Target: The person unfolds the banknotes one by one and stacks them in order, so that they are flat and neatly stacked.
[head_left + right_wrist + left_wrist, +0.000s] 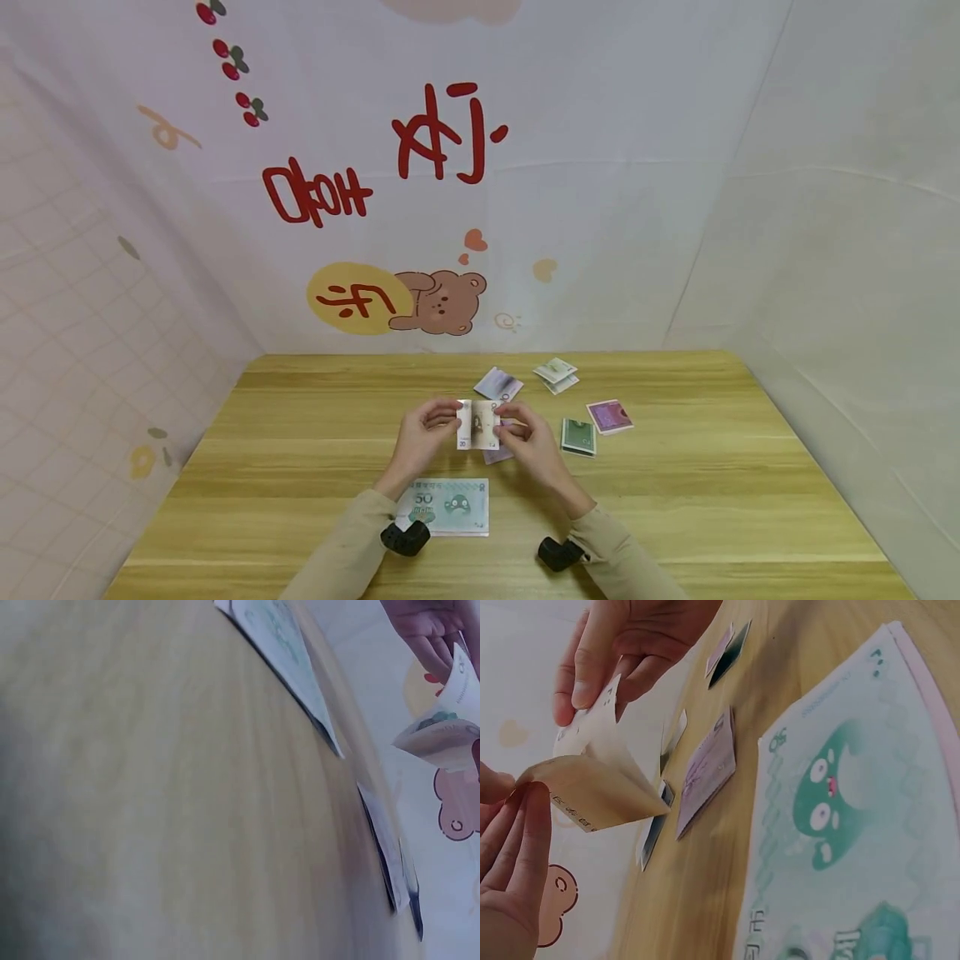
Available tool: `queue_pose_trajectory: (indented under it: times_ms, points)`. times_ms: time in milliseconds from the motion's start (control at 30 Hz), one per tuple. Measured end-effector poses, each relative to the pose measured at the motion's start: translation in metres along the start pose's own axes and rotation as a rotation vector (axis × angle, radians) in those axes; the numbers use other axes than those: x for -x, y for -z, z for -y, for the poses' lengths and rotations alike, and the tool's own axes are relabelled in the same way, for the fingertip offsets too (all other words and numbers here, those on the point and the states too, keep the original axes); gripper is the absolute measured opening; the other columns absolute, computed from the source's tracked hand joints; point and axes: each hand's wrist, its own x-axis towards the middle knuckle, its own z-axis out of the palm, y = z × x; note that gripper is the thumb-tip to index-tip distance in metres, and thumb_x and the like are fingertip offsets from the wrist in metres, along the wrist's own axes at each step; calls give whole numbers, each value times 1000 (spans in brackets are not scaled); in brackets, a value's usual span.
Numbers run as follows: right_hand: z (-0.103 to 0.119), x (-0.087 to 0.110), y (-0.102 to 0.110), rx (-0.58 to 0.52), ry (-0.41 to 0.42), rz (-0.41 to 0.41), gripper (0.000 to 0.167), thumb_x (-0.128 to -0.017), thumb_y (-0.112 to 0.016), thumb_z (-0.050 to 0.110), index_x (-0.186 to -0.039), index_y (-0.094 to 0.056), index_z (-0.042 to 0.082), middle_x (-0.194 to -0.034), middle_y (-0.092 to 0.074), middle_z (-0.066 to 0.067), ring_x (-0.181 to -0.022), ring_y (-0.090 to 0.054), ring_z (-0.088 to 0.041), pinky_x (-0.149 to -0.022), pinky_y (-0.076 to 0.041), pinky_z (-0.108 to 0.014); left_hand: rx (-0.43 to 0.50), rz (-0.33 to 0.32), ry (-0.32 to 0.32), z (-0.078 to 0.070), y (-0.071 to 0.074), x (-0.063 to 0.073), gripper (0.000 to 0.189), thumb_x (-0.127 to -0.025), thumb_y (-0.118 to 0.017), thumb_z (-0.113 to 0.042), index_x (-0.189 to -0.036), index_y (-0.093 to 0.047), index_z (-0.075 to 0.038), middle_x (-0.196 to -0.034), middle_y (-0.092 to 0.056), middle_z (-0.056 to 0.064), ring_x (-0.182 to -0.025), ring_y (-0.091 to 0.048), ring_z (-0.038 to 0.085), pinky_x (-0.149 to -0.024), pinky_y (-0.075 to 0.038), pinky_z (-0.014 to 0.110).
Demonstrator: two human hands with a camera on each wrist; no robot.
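Note:
A small tan play banknote (480, 425) with a crease down it is held up above the table. My left hand (420, 442) pinches its left edge between thumb and fingers, and my right hand (536, 442) pinches the right edge. In the left wrist view the banknote (592, 795) bends along its fold, partly doubled over. Below the hands, a flat green 50 play banknote (453, 507) lies on top of a pinkish one, its left end covered by the left sleeve. A folded purple banknote (497, 456) lies partly hidden behind the held one.
Beyond the hands lie a folded bluish-purple banknote (498, 383) and a folded pale green one (557, 375). To the right are a folded dark green banknote (579, 436) and a folded magenta one (609, 416). A printed cloth hangs behind the wooden table (712, 500).

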Motion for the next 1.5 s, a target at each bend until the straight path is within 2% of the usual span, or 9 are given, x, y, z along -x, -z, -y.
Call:
queue_pose_trajectory:
  times_ms: [67, 167, 300, 600, 700, 967, 1133, 1333, 1500]
  points:
    - [-1, 0, 2, 14, -8, -19, 26, -88, -58, -14, -113, -56, -13, -114, -58, -29, -94, -64, -40, -75, -55, -27, 2, 4, 4, -8, 1, 4, 22, -85, -64, 12, -106, -64, 12, -107, -64, 25, -98, -61, 38, -86, -51, 27]
    - [-1, 0, 4, 35, -30, -53, 23, -87, -59, -13, -110, -58, -13, -108, -60, -27, -89, -65, -36, -71, -55, -25, -9, -9, 9, -8, 4, 6, 21, -85, -63, 13, -105, -64, 12, -107, -64, 24, -97, -62, 37, -85, -51, 26]
    - [0, 0, 7, 57, -69, -72, 20, -87, -61, -11, -106, -60, -12, -97, -60, -22, -77, -65, -30, -66, -55, -25, 8, -36, 53, 12, 12, 5, 20, -85, -63, 12, -105, -65, 11, -108, -65, 23, -97, -63, 35, -82, -52, 24]
    - [-4, 1, 15, 101, -41, -76, 17, -88, -62, -9, -105, -62, -12, -91, -61, -21, -67, -63, -18, -57, -48, -19, 27, -96, 88, 22, 29, 8, 20, -86, -65, 8, -107, -65, 10, -109, -64, 24, -96, -63, 28, -80, -52, 21]
    - [-5, 0, 18, 84, -40, -78, 17, -88, -62, -10, -104, -62, -13, -92, -61, -22, -66, -61, -18, -57, -48, -20, 33, -117, 87, 25, 33, 8, 20, -85, -65, 9, -106, -66, 11, -109, -65, 23, -94, -64, 24, -80, -52, 21]
    - [-1, -2, 24, 111, -52, -64, 17, -88, -62, -9, -104, -65, -11, -96, -64, -25, -74, -64, -24, -70, -56, -40, 7, -137, 138, 27, 43, 11, 19, -85, -66, 8, -104, -68, 7, -108, -66, 19, -92, -64, 20, -79, -51, 20]
    - [2, -2, 23, 111, -47, -50, 17, -87, -62, -10, -104, -64, -12, -98, -63, -26, -73, -63, -21, -69, -56, -38, 15, -126, 137, 27, 44, 13, 20, -85, -66, 9, -105, -67, 9, -109, -65, 21, -93, -63, 20, -80, -51, 20]
    - [5, -1, 18, 149, -44, -30, 17, -84, -63, -13, -101, -64, -12, -91, -64, -24, -70, -61, -17, -63, -52, -24, 1, -128, 123, 29, 47, 14, 18, -84, -65, 11, -102, -67, 9, -105, -65, 21, -89, -63, 21, -78, -51, 20]
    - [5, 2, 14, 146, -58, 16, 17, -85, -62, -13, -101, -62, -14, -88, -61, -26, -69, -60, -17, -63, -54, -26, -42, -121, 155, 31, 52, 18, 16, -85, -65, 8, -101, -67, 7, -104, -65, 19, -92, -63, 22, -79, -51, 21]
